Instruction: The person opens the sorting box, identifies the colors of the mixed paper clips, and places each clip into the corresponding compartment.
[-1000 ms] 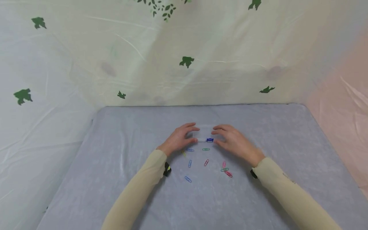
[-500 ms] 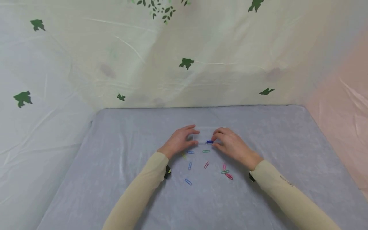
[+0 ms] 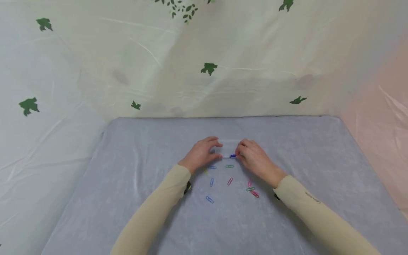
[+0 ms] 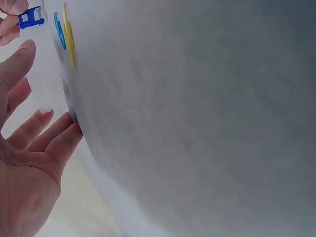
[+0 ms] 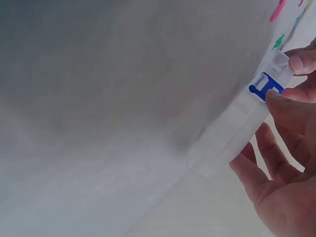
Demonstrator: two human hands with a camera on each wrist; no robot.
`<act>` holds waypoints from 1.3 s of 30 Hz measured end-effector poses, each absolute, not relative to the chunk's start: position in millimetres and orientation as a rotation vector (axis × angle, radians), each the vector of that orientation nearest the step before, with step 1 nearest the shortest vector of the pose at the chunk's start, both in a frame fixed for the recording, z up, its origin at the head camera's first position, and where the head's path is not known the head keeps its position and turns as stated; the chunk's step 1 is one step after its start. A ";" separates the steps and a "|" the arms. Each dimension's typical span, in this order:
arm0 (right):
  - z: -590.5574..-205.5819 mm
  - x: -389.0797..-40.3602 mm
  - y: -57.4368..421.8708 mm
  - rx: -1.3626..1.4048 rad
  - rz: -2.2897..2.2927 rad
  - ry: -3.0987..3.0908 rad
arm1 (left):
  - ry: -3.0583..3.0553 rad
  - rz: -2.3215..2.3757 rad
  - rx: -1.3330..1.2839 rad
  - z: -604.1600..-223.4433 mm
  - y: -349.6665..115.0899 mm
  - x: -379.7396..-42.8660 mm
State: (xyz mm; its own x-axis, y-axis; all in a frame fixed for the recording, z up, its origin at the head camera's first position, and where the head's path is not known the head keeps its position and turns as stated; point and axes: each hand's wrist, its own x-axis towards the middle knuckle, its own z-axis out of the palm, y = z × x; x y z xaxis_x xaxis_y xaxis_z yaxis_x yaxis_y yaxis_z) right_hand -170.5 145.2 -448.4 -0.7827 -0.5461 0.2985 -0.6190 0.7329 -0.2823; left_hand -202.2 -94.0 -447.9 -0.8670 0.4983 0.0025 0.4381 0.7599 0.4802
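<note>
A clear plastic box [image 3: 227, 146] with a blue latch [image 3: 233, 156] on its near side lies between both hands. My left hand [image 3: 200, 152] holds the box's left end, thumb at the near corner and fingers spread behind. My right hand [image 3: 257, 160] grips the right end; in the right wrist view its thumb presses the blue latch [image 5: 266, 88] while other fingers sit along the opposite side. Just in front of the box lie a green paper clip [image 3: 229, 166], a blue paper clip [image 3: 213, 167] and a yellow paper clip [image 3: 205, 171], partly by the left wrist.
Nearer the body are a red paper clip [image 3: 230, 181] and two blue ones, including a blue paper clip [image 3: 209, 199]. A pink, a green [image 3: 250, 189] and a red clip cluster at right. Grey cloth [image 3: 153, 141] covers the table; a patterned curtain [image 3: 178, 81] rises behind.
My right hand's fingers have drawn together and moved in onto the blue latch, where they stood apart before. The left hand keeps its place at the box; the paper clips lie as before.
</note>
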 end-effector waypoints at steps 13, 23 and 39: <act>-433.1 -171.3 155.8 0.920 0.731 -2.894 | 2.826 0.726 0.701 -445.5 -92.3 -204.1; -425.7 -177.1 174.1 0.780 0.692 -2.962 | 2.773 0.767 0.682 -444.7 -96.3 -203.9; -429.5 -180.0 191.6 0.785 0.716 -2.956 | 2.657 0.984 0.581 -444.8 -100.2 -200.6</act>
